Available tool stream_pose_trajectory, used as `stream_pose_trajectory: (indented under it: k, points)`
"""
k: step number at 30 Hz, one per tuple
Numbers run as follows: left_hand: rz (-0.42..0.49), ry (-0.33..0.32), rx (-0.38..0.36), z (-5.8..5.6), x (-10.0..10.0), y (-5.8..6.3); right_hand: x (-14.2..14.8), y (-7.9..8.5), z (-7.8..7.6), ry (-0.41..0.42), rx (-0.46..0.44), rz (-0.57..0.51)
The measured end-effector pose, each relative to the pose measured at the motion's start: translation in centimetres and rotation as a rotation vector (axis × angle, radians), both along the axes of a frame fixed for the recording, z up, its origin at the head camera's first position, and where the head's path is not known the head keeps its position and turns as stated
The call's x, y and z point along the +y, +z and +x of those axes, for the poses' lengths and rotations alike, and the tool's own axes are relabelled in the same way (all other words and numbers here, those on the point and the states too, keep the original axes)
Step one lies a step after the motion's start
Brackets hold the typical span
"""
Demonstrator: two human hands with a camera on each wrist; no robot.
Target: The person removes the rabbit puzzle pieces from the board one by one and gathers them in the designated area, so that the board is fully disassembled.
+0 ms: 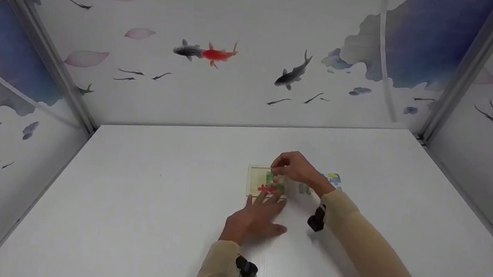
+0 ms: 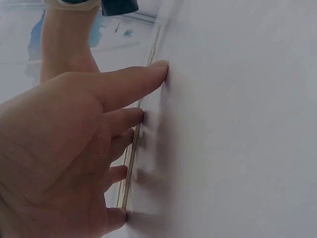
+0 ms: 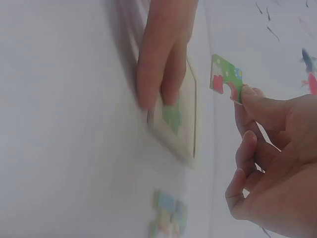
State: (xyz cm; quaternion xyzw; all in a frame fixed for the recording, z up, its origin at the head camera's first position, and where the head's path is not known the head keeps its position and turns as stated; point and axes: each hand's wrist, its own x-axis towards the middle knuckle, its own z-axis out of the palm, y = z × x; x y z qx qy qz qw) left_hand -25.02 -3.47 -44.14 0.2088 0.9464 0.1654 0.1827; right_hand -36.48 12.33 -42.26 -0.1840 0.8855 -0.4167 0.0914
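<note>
Between thumb and forefinger my right hand point(image 1: 295, 166) pinches a green jigsaw piece point(image 3: 225, 77) with red patches and a rounded notch. It holds the piece above the right side of a shallow, pale wooden puzzle tray point(image 1: 257, 179). Inside the tray lie green and red jigsaw pieces point(image 1: 267, 188), partly covered by fingers. My left hand point(image 1: 260, 214) rests with spread, fairly straight fingers at the tray's near edge. In the left wrist view, the left fingertips point(image 2: 136, 116) sit along the tray's thin side, with the thumb apart on the table.
Right of the tray, loose jigsaw pieces point(image 1: 334, 178) lie on the white table point(image 1: 136, 200), some hidden behind the right wrist. Panels printed with fish and petals point(image 1: 250, 86) enclose the table's back and sides. A black wrist camera point(image 1: 246, 269) is strapped to the left sleeve.
</note>
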Motion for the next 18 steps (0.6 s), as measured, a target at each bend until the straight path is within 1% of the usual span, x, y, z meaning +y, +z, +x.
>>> stream_pose_trajectory:
  k: [3, 8, 12, 18]
  points:
    - [0.014, 0.006, -0.014, 0.0, 0.0, -0.2, 1.9, 0.1, 0.1, 0.007, 0.018, 0.046]
    - [0.015, 0.017, -0.017, 0.0, 0.0, -0.3, 4.5, -0.1, 0.4, 0.009, -0.015, 0.093]
    - [0.013, 0.038, -0.019, 0.0, 0.1, -0.4, 5.8, -0.2, 0.9, 0.01, -0.033, 0.103]
    - [0.0, 0.026, -0.014, 0.1, 0.2, -0.2, 7.0, -0.5, 2.2, -0.002, -0.074, 0.153]
